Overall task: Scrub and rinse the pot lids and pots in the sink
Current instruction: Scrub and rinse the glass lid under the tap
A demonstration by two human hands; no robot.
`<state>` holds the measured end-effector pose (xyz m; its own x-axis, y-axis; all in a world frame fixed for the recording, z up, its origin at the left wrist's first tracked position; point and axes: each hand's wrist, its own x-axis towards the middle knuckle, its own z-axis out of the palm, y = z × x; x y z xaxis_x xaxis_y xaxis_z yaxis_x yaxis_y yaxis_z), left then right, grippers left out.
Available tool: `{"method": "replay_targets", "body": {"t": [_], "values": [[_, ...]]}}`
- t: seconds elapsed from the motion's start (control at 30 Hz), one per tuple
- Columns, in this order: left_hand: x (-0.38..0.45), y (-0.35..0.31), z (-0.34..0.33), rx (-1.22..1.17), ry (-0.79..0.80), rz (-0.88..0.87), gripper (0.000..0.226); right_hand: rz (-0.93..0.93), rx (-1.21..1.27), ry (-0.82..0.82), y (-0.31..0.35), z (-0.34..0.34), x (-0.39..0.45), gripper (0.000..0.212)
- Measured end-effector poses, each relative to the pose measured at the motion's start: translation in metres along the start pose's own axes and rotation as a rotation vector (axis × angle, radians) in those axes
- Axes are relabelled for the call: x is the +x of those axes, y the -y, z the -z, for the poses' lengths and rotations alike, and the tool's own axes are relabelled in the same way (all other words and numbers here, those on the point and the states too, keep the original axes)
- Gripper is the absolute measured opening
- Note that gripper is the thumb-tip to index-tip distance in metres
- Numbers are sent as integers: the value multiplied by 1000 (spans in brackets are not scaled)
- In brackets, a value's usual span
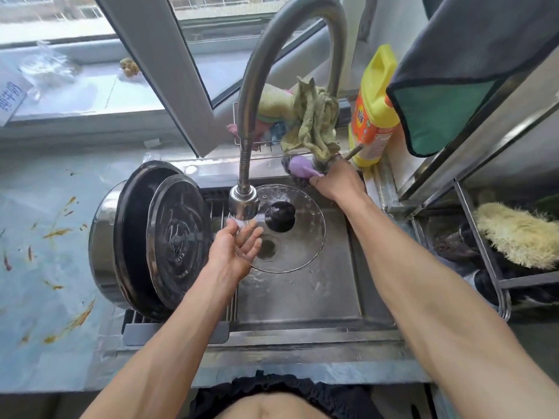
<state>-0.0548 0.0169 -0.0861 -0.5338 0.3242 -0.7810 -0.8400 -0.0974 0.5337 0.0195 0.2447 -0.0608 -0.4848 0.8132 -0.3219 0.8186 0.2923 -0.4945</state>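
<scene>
Rinsing: left hand open under faucet | right hand gripping purple scrubber at sink back-right corner | risk: leaning pot slides.

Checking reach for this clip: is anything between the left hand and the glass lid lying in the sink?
Nothing visible. The left hand is open, palm up under the faucet head, right over the glass lid's left edge. The right hand is off at the sink's back corner by a purple scrubber.

A home kitchen: a steel sink with gooseneck faucet under a window, a yellow detergent bottle, dishcloths, and a stained countertop.
</scene>
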Motion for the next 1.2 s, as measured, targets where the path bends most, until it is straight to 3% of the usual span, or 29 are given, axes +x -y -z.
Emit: {"method": "replay_targets", "body": {"t": [0.17, 0.27, 0.37, 0.5, 0.6, 0.8, 0.87, 0.93, 1.2], "values": [[-2, 2, 0, 108, 51, -37, 22, 51, -31, -19, 2, 12, -4, 39], [-5, 4, -6, 290, 50, -87, 10, 66, -86, 19, -7, 13, -14, 53], [-2, 8, -10, 439, 42, -107, 17, -59, -118, 53, -30, 0, -33, 43], [-2, 20, -5, 468, 68, -90, 29, -206, 40, 155, -77, -33, -74, 34], [-5, 27, -2, 532, 58, -165, 19, -205, 26, 222, -102, -47, -97, 28], [-17, 40, -5, 740, 76, -432, 11, -57, 71, -29, -113, -44, -121, 22], [-14, 43, -7, 925, 15, -526, 16, -52, 26, -23, -111, -41, -124, 25], [-11, 44, -5, 954, -45, -484, 17, -72, 4, -1, -113, -41, -126, 26], [-2, 49, -12, 963, -4, -473, 16, -121, 55, -46, -134, -39, -136, 18]]}}
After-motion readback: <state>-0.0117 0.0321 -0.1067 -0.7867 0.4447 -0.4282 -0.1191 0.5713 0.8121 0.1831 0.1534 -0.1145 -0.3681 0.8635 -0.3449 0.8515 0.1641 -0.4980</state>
